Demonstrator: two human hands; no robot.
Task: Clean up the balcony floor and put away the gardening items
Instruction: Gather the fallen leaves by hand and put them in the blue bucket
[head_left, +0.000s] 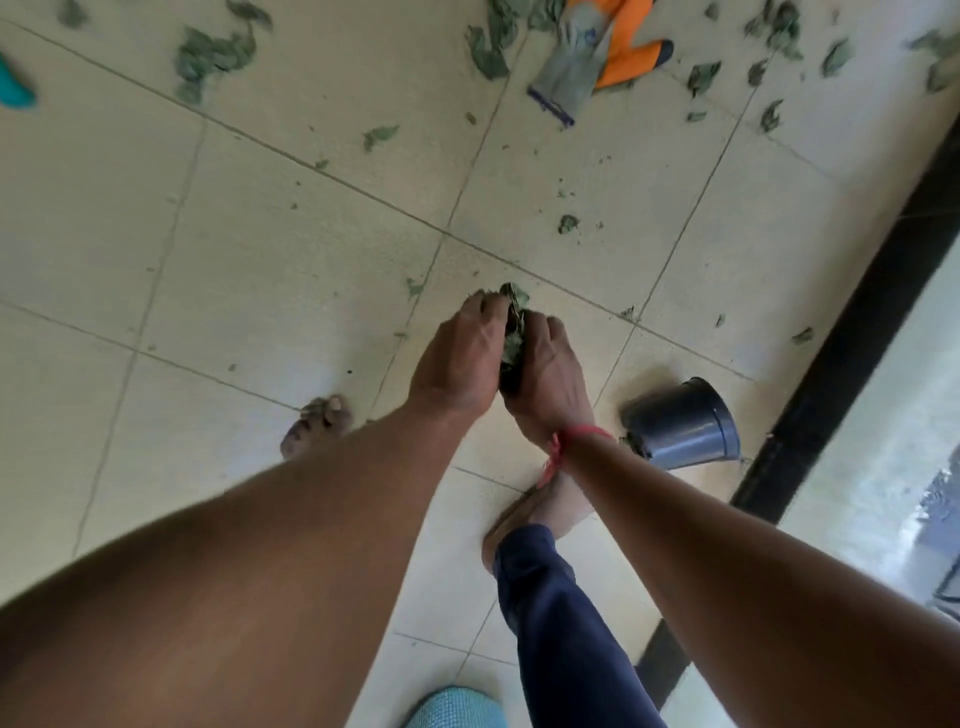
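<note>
My left hand (460, 358) and my right hand (548, 374) are cupped together just above the tiled floor (260, 249), pressing a bunch of dried green leaves (514, 319) between them. Loose dry leaves (213, 54) lie scattered over the far tiles, with more dried leaves at the top right (704, 75). A grey and orange gardening glove pair (587, 57) lies at the top centre. A black plastic pot (683, 426) lies on its side just right of my right wrist.
My bare feet (317, 423) stand on the tiles below the hands. A black threshold strip (852, 332) runs diagonally along the right. A teal object (15, 91) pokes in at the top left. A light blue object (457, 706) sits at the bottom edge.
</note>
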